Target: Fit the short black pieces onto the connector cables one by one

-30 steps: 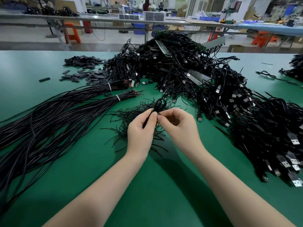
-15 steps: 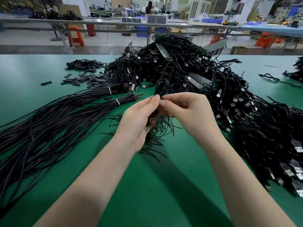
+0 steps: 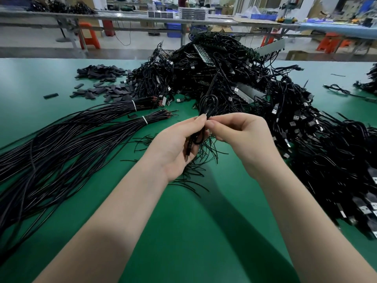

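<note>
— Green matting (image 3: 183,231) is lying bare toward the near edge, between the forearms. What is crowding the sides?

— A tangled black heap of USB connector cables (image 3: 234,78) is spreading down the right, and long bundled black wires (image 3: 61,144) are fanning across the left. Short flat black sleeve pieces (image 3: 102,84) are sitting far left.

— And the hands?

— Raised mid-table, fingertips meeting. The left hand (image 3: 179,148) is gripping a looped black cable (image 3: 208,105); the right hand (image 3: 242,133) is pinching it at the loop's base.
</note>
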Tool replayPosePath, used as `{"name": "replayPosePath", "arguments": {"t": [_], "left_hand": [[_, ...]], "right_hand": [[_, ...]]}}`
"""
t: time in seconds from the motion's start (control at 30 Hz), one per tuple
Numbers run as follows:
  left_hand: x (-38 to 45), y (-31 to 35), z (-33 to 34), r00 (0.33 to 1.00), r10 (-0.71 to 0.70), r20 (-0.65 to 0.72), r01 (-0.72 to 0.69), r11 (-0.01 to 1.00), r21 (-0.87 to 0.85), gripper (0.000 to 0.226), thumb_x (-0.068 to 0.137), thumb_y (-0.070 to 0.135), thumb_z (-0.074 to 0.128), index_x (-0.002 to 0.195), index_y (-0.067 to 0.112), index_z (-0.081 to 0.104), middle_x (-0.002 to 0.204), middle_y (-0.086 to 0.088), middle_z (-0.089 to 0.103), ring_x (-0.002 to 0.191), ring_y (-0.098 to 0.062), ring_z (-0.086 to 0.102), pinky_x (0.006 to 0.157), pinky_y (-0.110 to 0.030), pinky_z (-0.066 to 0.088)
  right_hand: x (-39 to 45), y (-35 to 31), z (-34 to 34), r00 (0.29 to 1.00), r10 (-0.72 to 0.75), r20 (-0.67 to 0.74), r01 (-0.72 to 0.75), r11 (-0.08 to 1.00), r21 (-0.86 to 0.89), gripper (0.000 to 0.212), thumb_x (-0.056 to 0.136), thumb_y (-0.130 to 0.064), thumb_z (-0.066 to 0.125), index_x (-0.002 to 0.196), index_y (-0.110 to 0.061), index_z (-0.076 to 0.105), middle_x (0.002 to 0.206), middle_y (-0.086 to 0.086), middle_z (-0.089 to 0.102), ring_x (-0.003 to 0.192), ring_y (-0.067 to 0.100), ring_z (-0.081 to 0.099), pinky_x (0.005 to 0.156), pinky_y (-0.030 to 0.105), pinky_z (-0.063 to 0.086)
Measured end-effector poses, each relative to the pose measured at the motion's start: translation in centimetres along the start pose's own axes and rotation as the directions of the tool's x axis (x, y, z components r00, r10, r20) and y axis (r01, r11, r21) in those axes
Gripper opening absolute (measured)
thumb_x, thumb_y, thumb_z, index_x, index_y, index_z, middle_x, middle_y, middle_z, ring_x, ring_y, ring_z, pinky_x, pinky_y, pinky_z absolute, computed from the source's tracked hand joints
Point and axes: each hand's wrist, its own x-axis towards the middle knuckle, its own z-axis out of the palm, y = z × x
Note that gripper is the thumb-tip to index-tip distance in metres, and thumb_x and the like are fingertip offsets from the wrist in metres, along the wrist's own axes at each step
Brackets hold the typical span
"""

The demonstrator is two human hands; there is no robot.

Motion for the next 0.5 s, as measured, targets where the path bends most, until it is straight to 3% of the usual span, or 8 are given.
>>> {"name": "replayPosePath", "arguments": {"t": [0.13,0.2,0.3,0.4,0.5], "left_hand": [[0.2,-0.1,-0.1,0.999,0.010,0.052,-0.008,1.000,-0.029,0.020,0.086,0.026,0.069,0.069,0.028,0.079,0.073,0.011,0.067,0.073,-0.003,0.059,0.068,-0.020,0.042],[0.1,0.1,-0.3,0.991,0.050,0.128,-0.057,0.997,0.052,0.011,0.084,0.028,0.069,0.081,0.025,0.079,0.072,0.012,0.067,0.065,0.000,0.059,0.064,-0.020,0.043],[0.0,1.0,-1.3,0.985,0.098,0.139,-0.134,0.952,0.274,0.032,0.067,0.030,0.078,0.097,0.019,0.073,0.077,0.010,0.071,0.066,0.000,0.062,0.066,-0.022,0.042],[-0.3,1.7,-2.2,0.955,0.246,0.164,-0.295,0.740,0.605,0.017,0.073,0.021,0.082,0.086,0.023,0.071,0.078,0.010,0.072,0.068,0.000,0.064,0.065,-0.017,0.049],[-0.6,1.6,-2.3,0.901,0.340,0.269,-0.417,0.512,0.751,0.015,0.077,0.027,0.080,0.090,0.030,0.074,0.081,0.009,0.073,0.070,-0.002,0.065,0.072,-0.016,0.053]], "right_hand": [[0.2,-0.4,0.0,1.000,0.005,0.021,-0.003,0.997,-0.073,0.002,0.082,-0.011,0.076,0.082,-0.013,0.075,0.063,-0.007,0.068,0.057,0.003,0.059,0.066,0.021,0.052],[0.2,-0.5,-0.3,0.998,0.030,0.046,-0.029,0.999,-0.031,0.002,0.083,-0.009,0.073,0.082,-0.010,0.073,0.062,-0.002,0.067,0.057,0.009,0.058,0.067,0.026,0.053],[-0.1,-0.3,-0.9,0.986,0.078,0.148,-0.079,0.997,0.000,0.006,0.084,-0.006,0.071,0.080,-0.009,0.070,0.063,0.001,0.064,0.059,0.011,0.056,0.065,0.025,0.050],[-0.3,-0.1,-1.0,0.969,0.097,0.227,-0.068,0.989,-0.133,0.013,0.085,-0.004,0.069,0.075,-0.011,0.069,0.062,0.000,0.064,0.060,0.011,0.056,0.063,0.026,0.050],[-0.4,0.1,-1.0,0.961,0.137,0.239,-0.077,0.967,-0.242,0.015,0.085,-0.009,0.071,0.072,-0.016,0.070,0.067,0.005,0.065,0.064,0.018,0.056,0.071,0.048,0.052]]}}
